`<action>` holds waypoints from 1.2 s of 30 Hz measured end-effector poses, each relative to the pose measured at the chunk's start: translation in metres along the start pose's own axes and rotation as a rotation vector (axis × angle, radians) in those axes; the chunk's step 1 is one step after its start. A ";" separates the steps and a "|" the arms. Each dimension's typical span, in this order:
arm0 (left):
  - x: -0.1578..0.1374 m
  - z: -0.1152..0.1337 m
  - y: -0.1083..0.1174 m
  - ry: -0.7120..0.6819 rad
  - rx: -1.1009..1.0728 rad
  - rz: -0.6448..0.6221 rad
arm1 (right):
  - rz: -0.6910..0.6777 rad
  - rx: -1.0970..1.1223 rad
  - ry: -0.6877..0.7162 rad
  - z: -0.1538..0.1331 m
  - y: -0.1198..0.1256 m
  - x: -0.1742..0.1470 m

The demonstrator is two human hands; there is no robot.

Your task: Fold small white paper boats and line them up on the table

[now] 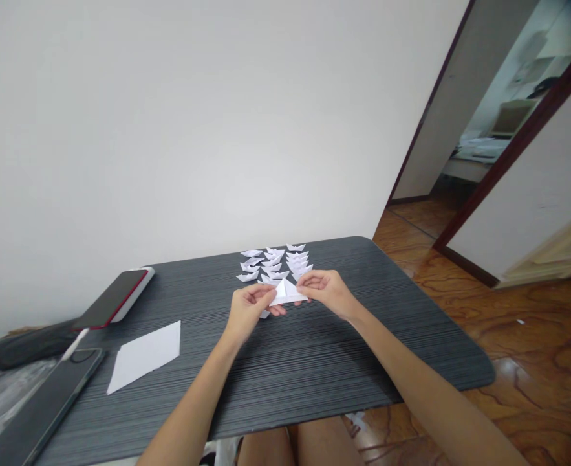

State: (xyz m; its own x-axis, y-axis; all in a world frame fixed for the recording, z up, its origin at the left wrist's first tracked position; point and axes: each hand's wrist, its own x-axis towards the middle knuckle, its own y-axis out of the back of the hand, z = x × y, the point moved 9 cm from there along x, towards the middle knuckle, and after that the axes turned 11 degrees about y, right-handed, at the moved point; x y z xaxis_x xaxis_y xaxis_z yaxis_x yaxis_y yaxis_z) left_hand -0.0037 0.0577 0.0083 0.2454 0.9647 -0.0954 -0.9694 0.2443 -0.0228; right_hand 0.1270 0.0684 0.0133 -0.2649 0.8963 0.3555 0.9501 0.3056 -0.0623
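Note:
Between my two hands is a folded white paper (286, 292), shaped like a paper hat with a triangular peak above a flat brim. My left hand (252, 307) pinches its left end with thumb and fingers. At the right end, my right hand (327, 291) grips it the same way. Just behind stand several small white paper boats (272, 261), set out in rough columns on the dark table. A bit of white paper (264, 314) shows below my left fingers; its shape is mostly hidden.
Left of my arms lie white paper sheets (145, 356) on the dark wood-grain table (309, 382). A red-edged dark device (113, 298) rests on a white object at the far left. Nearer is a phone (47, 408) with a white cable (74, 345). A white wall backs the table.

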 end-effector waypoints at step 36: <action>-0.011 0.012 0.006 -0.207 0.032 0.192 | -0.007 -0.033 0.072 -0.005 -0.003 -0.002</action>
State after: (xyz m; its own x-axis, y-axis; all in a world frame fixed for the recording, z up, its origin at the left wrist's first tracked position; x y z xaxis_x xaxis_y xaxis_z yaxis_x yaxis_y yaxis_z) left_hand -0.0127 0.0497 0.0213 0.0550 0.9924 0.1102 -0.9985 0.0545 0.0082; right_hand 0.1257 0.0642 0.0177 -0.2602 0.8684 0.4221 0.9535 0.3000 -0.0294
